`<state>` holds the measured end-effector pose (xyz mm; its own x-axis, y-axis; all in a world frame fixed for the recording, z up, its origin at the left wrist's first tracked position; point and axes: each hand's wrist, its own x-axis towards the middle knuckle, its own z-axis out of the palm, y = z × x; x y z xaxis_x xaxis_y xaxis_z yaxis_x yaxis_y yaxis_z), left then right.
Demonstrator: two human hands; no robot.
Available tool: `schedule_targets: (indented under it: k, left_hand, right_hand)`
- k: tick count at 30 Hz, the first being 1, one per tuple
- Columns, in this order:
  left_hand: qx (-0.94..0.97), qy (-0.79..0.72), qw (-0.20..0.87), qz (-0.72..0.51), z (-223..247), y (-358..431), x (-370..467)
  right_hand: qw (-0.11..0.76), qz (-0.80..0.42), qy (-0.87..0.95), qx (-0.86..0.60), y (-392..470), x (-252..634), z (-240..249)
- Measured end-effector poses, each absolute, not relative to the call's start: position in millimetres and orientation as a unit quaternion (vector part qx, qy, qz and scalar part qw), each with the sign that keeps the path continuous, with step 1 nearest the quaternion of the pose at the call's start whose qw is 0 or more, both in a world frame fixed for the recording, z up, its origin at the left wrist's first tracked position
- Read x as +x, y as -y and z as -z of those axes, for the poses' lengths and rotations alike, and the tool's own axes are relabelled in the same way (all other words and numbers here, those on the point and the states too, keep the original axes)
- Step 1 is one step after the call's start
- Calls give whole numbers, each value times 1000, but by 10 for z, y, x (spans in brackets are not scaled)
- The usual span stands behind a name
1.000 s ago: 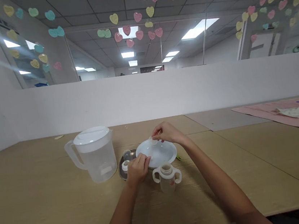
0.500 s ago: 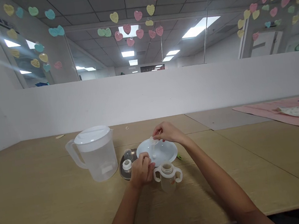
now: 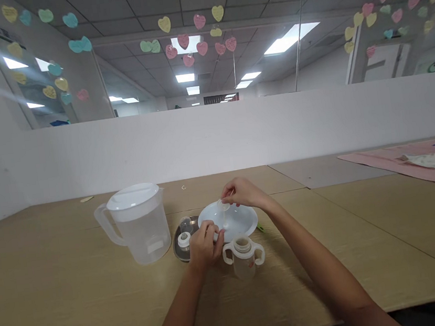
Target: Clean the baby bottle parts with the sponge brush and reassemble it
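Pinched between thumb and fingers of the right hand (image 3: 243, 192), a slender whitish tube with a small clear plastic top (image 3: 224, 216) hangs at the centre of the head view, over the white, shallow round bowl (image 3: 253, 221). Its long axis runs nearly upright in the frame: the clear top sits at the right fingertips, and the tube points down toward the bowl's inside. The left hand (image 3: 204, 243), just left of centre and lower, has its fingers curled and their tips close to the tube's lower end; whether they grip it cannot be told.

Below the bowl, at lower centre, a translucent cup with two white side handles (image 3: 244, 265) stands upright, its mouth uncovered. Left of the bowl, partly behind the left hand, lies an oval grey metal tray (image 3: 180, 254) bearing a white ring-shaped collar (image 3: 184, 239) and a clear rounded cap (image 3: 186, 225). Farther left stands a large translucent plastic pitcher with a white lid (image 3: 147, 235), its handle toward the frame's left. A green handle end (image 3: 260, 227) shows beside the bowl's right edge.
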<state>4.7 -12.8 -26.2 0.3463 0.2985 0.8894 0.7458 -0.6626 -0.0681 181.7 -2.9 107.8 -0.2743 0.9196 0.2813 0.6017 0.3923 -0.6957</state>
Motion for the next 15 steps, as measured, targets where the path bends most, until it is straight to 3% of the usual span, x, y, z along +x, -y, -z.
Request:
schedule_targets:
  k: [6,15]
  left_hand:
    - [-779,380,176,467,248,121,99]
    - [-748,416,74,512,278,23,87]
  right_hand:
    - [317,-242,787,-471,-1,1729,-985]
    - [259,-137,837,-463,-20,1587,-863]
